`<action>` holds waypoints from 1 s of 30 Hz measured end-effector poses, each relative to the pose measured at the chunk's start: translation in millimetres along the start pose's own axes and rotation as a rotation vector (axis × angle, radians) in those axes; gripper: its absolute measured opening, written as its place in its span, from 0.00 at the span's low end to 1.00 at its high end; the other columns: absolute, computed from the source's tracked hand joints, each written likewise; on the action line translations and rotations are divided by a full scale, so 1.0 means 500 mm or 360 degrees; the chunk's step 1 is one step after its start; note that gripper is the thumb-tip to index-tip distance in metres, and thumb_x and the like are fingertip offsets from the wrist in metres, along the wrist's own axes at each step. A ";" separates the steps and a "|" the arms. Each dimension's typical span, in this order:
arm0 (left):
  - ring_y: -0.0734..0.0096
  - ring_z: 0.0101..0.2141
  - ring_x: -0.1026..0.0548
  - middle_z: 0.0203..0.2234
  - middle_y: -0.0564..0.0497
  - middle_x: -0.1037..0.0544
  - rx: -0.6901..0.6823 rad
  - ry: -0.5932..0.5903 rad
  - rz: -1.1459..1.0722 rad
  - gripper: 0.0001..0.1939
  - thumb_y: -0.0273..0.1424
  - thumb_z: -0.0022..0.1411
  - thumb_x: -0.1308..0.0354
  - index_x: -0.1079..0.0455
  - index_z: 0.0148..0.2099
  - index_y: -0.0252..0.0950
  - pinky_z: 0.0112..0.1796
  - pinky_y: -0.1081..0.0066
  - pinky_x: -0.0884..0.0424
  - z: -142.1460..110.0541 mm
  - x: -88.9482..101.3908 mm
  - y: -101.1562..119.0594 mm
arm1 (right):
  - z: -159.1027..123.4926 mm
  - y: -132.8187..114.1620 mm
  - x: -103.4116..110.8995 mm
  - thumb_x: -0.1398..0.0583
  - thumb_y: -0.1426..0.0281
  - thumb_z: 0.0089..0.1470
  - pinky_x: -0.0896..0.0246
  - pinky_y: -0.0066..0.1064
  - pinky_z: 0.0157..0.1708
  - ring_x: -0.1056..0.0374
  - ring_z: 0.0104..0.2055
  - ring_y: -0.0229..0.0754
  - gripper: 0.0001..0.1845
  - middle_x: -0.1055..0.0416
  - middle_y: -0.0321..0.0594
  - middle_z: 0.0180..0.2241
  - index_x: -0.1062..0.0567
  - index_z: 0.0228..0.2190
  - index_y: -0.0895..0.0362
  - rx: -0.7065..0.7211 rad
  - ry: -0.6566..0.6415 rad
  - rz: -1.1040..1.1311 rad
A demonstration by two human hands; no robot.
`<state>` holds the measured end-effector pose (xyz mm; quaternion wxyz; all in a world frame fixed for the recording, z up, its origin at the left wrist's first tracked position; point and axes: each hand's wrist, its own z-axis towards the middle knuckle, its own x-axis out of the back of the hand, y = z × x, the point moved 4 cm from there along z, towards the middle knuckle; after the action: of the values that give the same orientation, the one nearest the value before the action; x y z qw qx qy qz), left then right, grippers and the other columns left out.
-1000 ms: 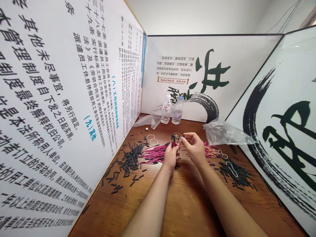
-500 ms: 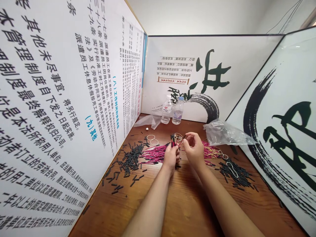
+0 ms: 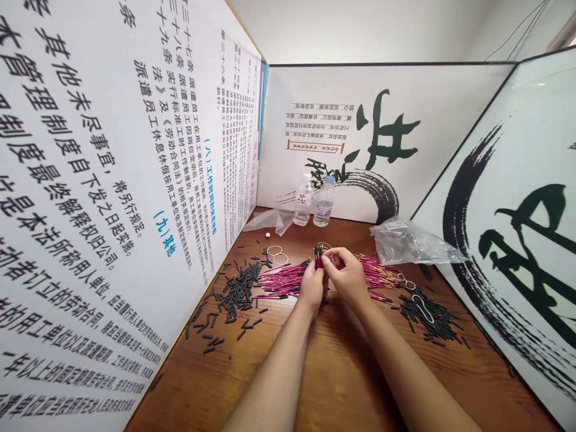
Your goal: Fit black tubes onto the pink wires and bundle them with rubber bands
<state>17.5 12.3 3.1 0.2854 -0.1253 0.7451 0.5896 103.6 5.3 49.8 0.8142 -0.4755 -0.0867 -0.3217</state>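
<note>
Bundle of black-tipped pink sticks (image 3: 318,257), head view: my left hand (image 3: 311,291) clasps it, with the two bottles (image 3: 302,207) at its 12 o'clock and loose pink sticks (image 3: 281,279) at 8; my right hand (image 3: 350,277) has just closed in from 3 o'clock to the bundle's side, which I take as work by both hands on its ends, though whether these fingertips grip anything I cannot tell. The long axis runs roughly 6 to 12, visible black tips toward 12, lower ends hidden.
</note>
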 end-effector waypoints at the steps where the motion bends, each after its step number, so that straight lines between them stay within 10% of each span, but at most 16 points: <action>1: 0.86 0.13 0.53 0.15 0.63 0.47 0.0005 -0.0009 0.0000 0.14 0.38 0.52 0.43 0.39 0.38 0.38 0.16 0.79 0.59 0.001 0.001 -0.001 | 0.000 0.003 -0.001 0.42 0.63 0.53 0.46 0.29 0.27 0.43 0.25 0.37 0.08 0.41 0.33 0.22 0.27 0.29 0.55 -0.0042 -0.0004 0.0047; 11: 0.85 0.12 0.51 0.17 0.60 0.41 -0.0023 -0.0060 -0.0065 0.10 0.28 0.44 0.50 0.41 0.34 0.36 0.15 0.79 0.60 0.006 0.009 -0.004 | 0.011 0.014 -0.008 0.39 0.56 0.47 0.39 0.30 0.28 0.38 0.25 0.37 0.15 0.34 0.35 0.23 0.32 0.27 0.55 -0.0351 -0.0047 0.0756; 23: 0.86 0.12 0.51 0.16 0.60 0.43 0.0043 -0.0019 -0.0084 0.14 0.28 0.40 0.52 0.39 0.34 0.36 0.16 0.79 0.62 0.010 0.012 -0.010 | 0.027 0.013 0.047 0.39 0.61 0.49 0.53 0.25 0.20 0.49 0.21 0.32 0.11 0.43 0.29 0.19 0.33 0.26 0.55 -0.0341 0.0274 0.1024; 30: 0.85 0.13 0.54 0.15 0.61 0.46 0.0037 -0.0104 -0.0152 0.10 0.26 0.41 0.52 0.43 0.31 0.37 0.15 0.79 0.62 0.007 0.009 -0.007 | 0.036 0.019 0.061 0.39 0.62 0.49 0.44 0.25 0.24 0.39 0.24 0.33 0.11 0.33 0.35 0.24 0.33 0.27 0.56 -0.0382 0.0389 0.1041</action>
<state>16.7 15.4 -2.9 0.3389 -0.1380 0.7353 0.5704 136.1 10.1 66.0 0.8167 -0.5284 0.2060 -0.1067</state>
